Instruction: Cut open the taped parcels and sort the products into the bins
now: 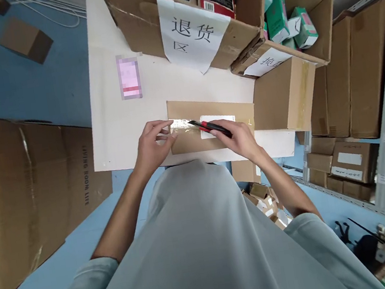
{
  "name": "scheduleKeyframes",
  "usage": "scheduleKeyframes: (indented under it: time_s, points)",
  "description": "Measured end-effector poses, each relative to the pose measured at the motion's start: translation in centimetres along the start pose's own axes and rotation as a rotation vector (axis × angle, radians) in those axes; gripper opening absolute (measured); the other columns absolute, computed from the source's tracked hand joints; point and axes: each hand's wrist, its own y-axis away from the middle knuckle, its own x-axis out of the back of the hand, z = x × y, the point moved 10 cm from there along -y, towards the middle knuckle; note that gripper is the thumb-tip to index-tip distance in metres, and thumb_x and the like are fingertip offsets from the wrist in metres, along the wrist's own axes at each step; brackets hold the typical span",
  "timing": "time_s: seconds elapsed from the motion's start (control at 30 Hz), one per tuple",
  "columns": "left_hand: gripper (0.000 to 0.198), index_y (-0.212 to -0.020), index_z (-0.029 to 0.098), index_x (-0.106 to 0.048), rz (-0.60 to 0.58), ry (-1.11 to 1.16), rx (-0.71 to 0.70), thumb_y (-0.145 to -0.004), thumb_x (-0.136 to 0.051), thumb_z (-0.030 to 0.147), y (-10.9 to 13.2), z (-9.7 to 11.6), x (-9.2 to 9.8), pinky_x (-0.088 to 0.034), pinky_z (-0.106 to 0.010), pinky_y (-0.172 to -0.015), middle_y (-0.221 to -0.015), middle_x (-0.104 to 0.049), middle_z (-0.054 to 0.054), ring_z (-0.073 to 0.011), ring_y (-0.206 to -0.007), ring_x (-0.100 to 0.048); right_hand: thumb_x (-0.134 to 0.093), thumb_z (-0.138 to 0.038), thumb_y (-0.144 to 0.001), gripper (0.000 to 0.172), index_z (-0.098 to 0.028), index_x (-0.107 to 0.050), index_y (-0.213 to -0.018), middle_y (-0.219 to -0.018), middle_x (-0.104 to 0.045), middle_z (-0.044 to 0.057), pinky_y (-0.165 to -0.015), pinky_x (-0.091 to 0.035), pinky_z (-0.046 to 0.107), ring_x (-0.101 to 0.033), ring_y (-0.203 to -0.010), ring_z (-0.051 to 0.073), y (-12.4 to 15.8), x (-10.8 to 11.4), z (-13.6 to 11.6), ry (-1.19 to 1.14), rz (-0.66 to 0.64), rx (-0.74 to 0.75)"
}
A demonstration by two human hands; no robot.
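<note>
A flat, sealed cardboard box (188,144) lies near the front edge of the white table (115,136). Shiny clear tape runs along its top, and a white label (226,117) is stuck on it. My right hand (239,136) grips a red and black utility knife (216,128), its dark blade pointing left above the taped top. Whether the blade touches the tape, I cannot tell. At the box's left end, my left hand (153,143) holds the edge between thumb and curved fingers.
A phone-like pink rectangle (129,78), blurred, lies at the table's left. Behind stand open cartons with paper signs, one (138,22) holding books, another (326,23) green boxes. A closed carton (274,96) sits right of the box. Shelves (384,135) line the right; a large carton (46,185) stands left.
</note>
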Motion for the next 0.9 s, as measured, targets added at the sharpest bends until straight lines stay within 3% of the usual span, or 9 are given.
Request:
scheduleKeyframes:
  time_s: [0.07, 0.17, 0.27, 0.53, 0.73, 0.9]
  points:
    - [0.047, -0.141, 0.027, -0.080, -0.036, 0.026, 0.017, -0.100, -0.077, 0.050, 0.0, -0.7, -0.1, -0.073, -0.043, -0.098, -0.137, -0.068, -0.009, -0.0204, -0.104, -0.076, -0.045, -0.050, -0.125, 0.048, -0.025, -0.072, -0.156, -0.135, -0.084, 0.009, -0.089, -0.053, 0.030, -0.080, -0.116, 0.026, -1.3, -1.8, -2.4, 0.258, -0.139, 0.004]
    - [0.047, -0.143, 0.028, -0.079, -0.073, 0.053, 0.043, -0.100, -0.075, 0.045, 0.1, -1.3, -0.2, -0.073, -0.042, -0.098, -0.136, -0.068, -0.009, -0.0202, -0.104, -0.076, -0.034, -0.048, -0.127, 0.053, -0.026, -0.063, -0.166, -0.131, -0.083, 0.010, -0.076, -0.044, 0.030, -0.078, -0.109, 0.025, -2.6, -3.8, -4.6, 0.561, -0.324, -0.035]
    - [0.047, -0.143, 0.028, -0.078, -0.102, 0.073, 0.048, -0.098, -0.074, 0.041, 0.0, -1.5, -0.4, -0.074, -0.042, -0.097, -0.135, -0.066, -0.009, -0.0203, -0.104, -0.076, -0.026, -0.047, -0.128, 0.056, -0.026, -0.061, -0.167, -0.128, -0.081, 0.011, -0.069, -0.036, 0.032, -0.075, -0.102, 0.024, -3.3, -4.8, -5.6, 0.732, -0.413, -0.060]
    - [0.044, -0.140, 0.029, -0.078, -0.145, 0.083, 0.036, -0.097, -0.076, 0.036, -0.5, -1.6, -0.6, -0.071, -0.041, -0.099, -0.137, -0.065, -0.008, -0.0199, -0.103, -0.078, -0.022, -0.045, -0.128, 0.055, -0.025, -0.059, -0.165, -0.126, -0.079, 0.013, -0.069, -0.033, 0.034, -0.072, -0.099, 0.023, -3.4, -5.5, -5.5, 0.896, -0.449, -0.065]
    - [0.041, -0.137, 0.029, -0.079, -0.133, 0.087, 0.047, -0.097, -0.075, 0.037, -0.7, -1.8, -0.5, -0.070, -0.041, -0.098, -0.136, -0.066, -0.008, -0.0205, -0.103, -0.077, -0.033, -0.024, -0.126, 0.045, -0.023, -0.056, -0.164, -0.127, -0.079, 0.013, -0.070, -0.034, 0.034, -0.072, -0.104, 0.023, -3.4, -5.3, -6.2, 0.955, -0.475, -0.043]
    - [0.039, -0.135, 0.030, -0.080, -0.138, 0.101, 0.058, -0.097, -0.074, 0.036, -0.8, -1.8, -0.6, -0.070, -0.041, -0.098, -0.135, -0.067, -0.007, -0.0212, -0.103, -0.077, -0.034, -0.009, -0.119, 0.054, -0.021, -0.052, -0.168, -0.129, -0.079, 0.015, -0.072, -0.038, 0.035, -0.070, -0.105, 0.024, -3.6, -5.5, -7.7, 0.997, -0.524, -0.013]
